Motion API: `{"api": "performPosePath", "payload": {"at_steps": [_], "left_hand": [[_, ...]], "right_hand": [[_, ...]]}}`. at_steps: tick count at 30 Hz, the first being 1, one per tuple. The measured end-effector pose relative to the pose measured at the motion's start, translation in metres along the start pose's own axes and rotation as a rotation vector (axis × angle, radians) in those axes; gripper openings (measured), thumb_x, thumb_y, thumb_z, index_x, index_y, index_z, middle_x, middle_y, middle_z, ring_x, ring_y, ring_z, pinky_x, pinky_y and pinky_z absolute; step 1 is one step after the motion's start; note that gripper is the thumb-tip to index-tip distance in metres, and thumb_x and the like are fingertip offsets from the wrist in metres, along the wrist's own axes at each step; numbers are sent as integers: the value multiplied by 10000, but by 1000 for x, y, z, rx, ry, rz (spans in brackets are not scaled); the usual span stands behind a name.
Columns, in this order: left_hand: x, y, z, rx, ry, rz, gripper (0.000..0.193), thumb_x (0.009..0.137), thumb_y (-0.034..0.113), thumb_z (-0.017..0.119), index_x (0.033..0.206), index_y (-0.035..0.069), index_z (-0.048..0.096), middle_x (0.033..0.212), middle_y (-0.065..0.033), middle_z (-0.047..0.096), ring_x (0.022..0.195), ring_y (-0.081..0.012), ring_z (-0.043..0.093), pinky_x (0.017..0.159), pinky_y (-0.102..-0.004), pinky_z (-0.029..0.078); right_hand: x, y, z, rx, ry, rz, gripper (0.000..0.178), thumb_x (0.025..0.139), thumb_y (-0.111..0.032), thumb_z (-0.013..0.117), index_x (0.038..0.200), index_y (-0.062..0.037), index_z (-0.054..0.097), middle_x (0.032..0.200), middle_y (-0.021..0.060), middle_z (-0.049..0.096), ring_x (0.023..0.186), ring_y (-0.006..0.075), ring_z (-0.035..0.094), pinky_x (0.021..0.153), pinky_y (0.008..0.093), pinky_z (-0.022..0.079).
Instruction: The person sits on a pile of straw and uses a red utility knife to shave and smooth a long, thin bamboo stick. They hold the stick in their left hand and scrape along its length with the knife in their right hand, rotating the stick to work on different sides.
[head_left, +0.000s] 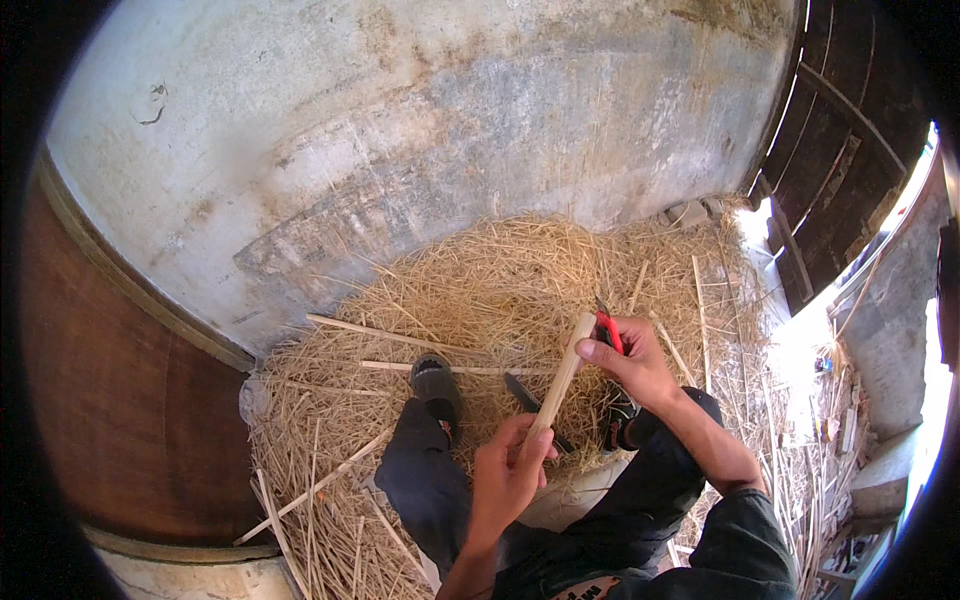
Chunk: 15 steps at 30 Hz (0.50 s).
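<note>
A pale, narrow wooden strip (562, 382) slants up between my two hands. My left hand (507, 468) is closed around its lower end. At its upper end, my right hand (637, 362) grips a red and black utility knife (610, 331), whose dark blade tip points up beside the strip. The right thumb lies against the strip's edge. Below the strip, a dark-bladed knife (521, 392) lies on the straw between my feet, partly hidden behind the strip and my left hand.
Loose straw (500, 265) covers the floor, with several long pale strips (395, 334) scattered over it. A stained plaster wall (420, 130) rises ahead. A brown wooden panel (130, 380) stands left, and a dark plank door (850, 130) hangs at the far right.
</note>
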<state>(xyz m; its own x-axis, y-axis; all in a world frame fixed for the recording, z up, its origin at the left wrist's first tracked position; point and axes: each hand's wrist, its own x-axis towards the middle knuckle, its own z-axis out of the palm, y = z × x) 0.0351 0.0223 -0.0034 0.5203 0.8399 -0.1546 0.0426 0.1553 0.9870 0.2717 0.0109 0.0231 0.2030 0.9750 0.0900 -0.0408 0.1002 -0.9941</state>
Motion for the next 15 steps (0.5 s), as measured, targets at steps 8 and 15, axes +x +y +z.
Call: {"api": "performPosePath", "payload": {"at_steps": [8,15], "left_hand": [[4,2,-2,-85,-60,-51,285,1088,215,615,1246,12,738,757,-50,703,477,-34,512,445,-203,413],[4,5,-5,-104,-109,-65,338,1103,270,582,1252,1,724,760,-44,674,491,-29,475,456,-207,372]], "right_hand": [[-1,0,-3,37,-13,24,221,1037,-184,691,1058,34,722,929,65,750,904,128,703,839,314,553],[-2,-3,-1,72,-22,29,224,1035,-185,695,1089,32,713,952,62,746,911,129,705,851,314,558]]}}
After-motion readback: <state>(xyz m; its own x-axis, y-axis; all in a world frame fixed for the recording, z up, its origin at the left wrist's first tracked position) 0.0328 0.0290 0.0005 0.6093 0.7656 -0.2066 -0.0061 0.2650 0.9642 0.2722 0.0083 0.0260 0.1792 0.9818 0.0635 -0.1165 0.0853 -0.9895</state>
